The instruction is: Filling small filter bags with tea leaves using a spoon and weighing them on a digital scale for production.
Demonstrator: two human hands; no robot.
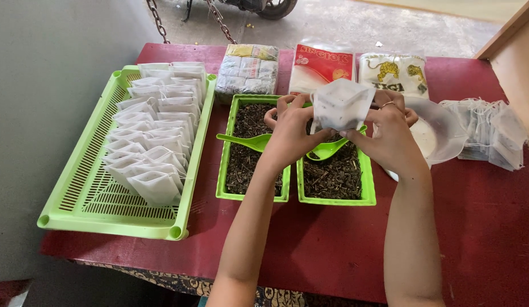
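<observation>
While apparently pinching, both hands (341, 133) hold a sachet (341, 105).

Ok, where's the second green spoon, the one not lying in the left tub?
In the head view it lies in the right green tub, its green spoon bowl on the dark leaves, just below the white filter bag held by both hands.

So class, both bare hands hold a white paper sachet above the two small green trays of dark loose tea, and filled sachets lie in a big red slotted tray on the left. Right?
Not quite: the head view shows the big slotted tray is light green, not red. The rest stands.
</observation>
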